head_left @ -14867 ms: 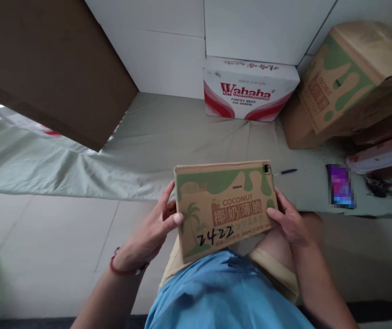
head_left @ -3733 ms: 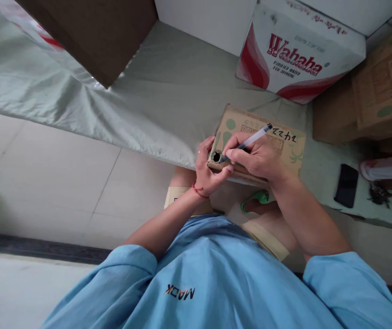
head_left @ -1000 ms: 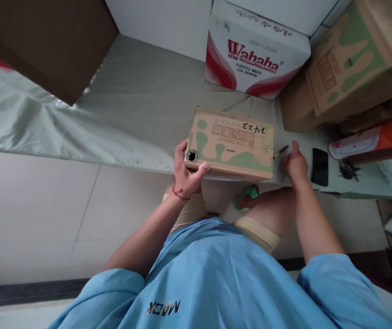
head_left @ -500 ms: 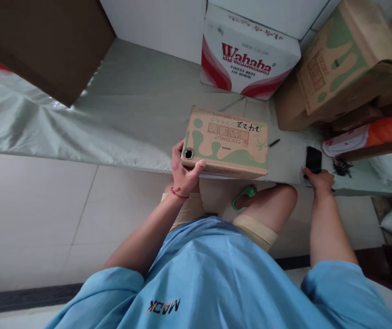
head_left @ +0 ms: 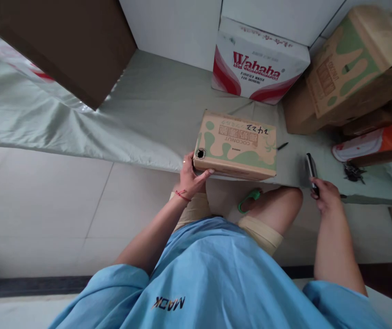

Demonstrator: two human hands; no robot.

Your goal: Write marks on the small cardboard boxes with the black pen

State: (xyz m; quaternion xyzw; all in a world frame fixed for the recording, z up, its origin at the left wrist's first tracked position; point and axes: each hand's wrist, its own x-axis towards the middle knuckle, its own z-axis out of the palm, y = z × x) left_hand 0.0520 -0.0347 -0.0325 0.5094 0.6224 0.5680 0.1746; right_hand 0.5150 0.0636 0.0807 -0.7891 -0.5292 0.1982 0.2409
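Observation:
A brown cardboard box point(head_left: 235, 142) with green splashes, "COCONUT" print and the handwritten number 2422 lies at the front edge of the cloth-covered table. Its near left corner, beside a dark round hole, is gripped by my left hand point(head_left: 194, 180); the thumb lies along the front side and the fingers go round the left end, partly hidden. To the right, my right hand point(head_left: 326, 194) is closed round a black phone point(head_left: 312, 168), which stands tilted on its edge at the table's front. A dark pen point(head_left: 282, 145) lies between box and phone.
Behind the box stands a white and red Wahaha carton point(head_left: 259, 66). Another coconut carton point(head_left: 345, 73) is stacked at the back right. A bunch of keys point(head_left: 354, 172) lies right of the phone. A large brown box point(head_left: 61, 41) occupies the left, on the pale green tablecloth point(head_left: 158, 105).
My right hand has lifted the phone from lying flat and turned it onto its edge. My left hand stays on the box corner. The whole view has shifted slightly.

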